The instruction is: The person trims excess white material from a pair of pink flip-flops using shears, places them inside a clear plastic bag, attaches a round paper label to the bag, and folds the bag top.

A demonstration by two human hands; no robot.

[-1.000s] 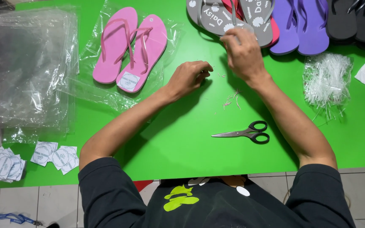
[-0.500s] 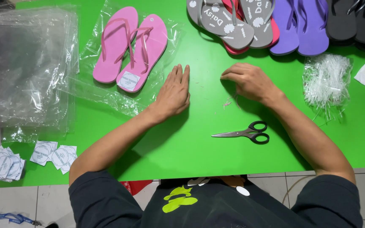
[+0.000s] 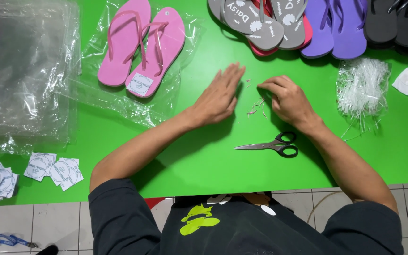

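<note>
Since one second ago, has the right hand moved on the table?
Yes. The right hand has come back from the grey flip-flops toward the person, and now rests on the green table, nearer the scissors.

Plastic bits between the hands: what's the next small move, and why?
Probably sweep the left hand rightward, pushing the loose plastic bits toward the cupped right hand. The left lies flat and open beside them; the scraps sit scattered on the green table.

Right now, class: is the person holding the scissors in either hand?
No: the scissors lie alone on the green table, while the left hand rests flat and the right hand curls beside small scraps.
</note>
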